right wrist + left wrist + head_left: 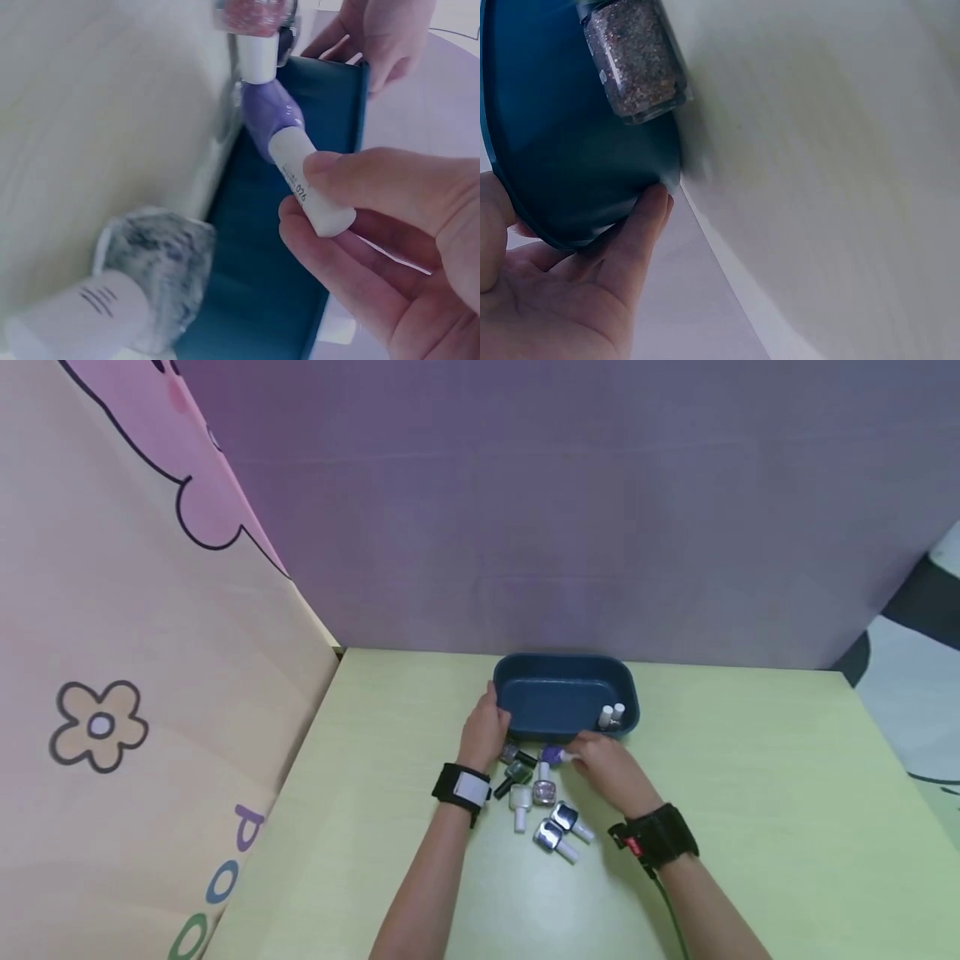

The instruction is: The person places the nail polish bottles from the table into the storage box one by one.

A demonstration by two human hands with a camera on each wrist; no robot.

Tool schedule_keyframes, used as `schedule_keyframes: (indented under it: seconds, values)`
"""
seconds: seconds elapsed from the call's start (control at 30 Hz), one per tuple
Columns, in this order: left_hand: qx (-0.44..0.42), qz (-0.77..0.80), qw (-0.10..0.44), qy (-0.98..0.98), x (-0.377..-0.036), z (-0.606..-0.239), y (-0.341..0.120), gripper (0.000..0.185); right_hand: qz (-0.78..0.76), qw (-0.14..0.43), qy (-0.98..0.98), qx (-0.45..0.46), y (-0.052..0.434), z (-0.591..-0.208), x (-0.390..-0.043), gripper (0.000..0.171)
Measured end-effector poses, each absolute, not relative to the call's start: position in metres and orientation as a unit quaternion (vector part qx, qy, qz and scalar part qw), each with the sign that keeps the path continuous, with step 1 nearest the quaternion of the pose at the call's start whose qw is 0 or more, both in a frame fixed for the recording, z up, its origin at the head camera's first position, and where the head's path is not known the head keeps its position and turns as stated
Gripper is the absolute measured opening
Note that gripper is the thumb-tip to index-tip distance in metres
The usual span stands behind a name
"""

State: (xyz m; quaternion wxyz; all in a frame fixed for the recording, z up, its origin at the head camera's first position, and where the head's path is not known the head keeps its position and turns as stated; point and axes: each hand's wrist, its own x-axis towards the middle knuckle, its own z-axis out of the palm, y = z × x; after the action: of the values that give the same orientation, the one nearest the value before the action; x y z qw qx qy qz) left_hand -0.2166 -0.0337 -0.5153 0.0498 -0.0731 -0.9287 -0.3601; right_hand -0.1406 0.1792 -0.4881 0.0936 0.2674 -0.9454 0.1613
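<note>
Purple nail polish bottle (pixel 271 120) lies on green table (pixel 750 793) just before blue tray (pixel 525 693), its white cap (pixel 311 187) pinched between thumb and fingers of right hand (pixel 611 770). Loose bottles (pixel 543 814) cluster nearer, between the wrists. Left hand (pixel 483 727) holds tray's left end, fingers curled on rim. Two white-capped bottles (pixel 611 715) stand inside tray's right end.
</note>
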Motion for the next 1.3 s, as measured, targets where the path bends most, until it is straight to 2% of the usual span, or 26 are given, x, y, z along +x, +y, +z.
schedule_keyframes:
  seconds: [0.6, 1.3]
  values:
    - [-0.063, -0.36, 0.055, -0.929, -0.226, -0.518, -0.035, 0.066, 0.208, 0.103, -0.935, 0.268, 0.188, -0.463, -0.142, 0.015]
    - [-0.068, -0.368, 0.051, -0.926, -0.223, -0.518, -0.029, 0.065, 0.192, 0.148, -0.934, 0.264, 0.202, -0.43, -0.139, 0.017]
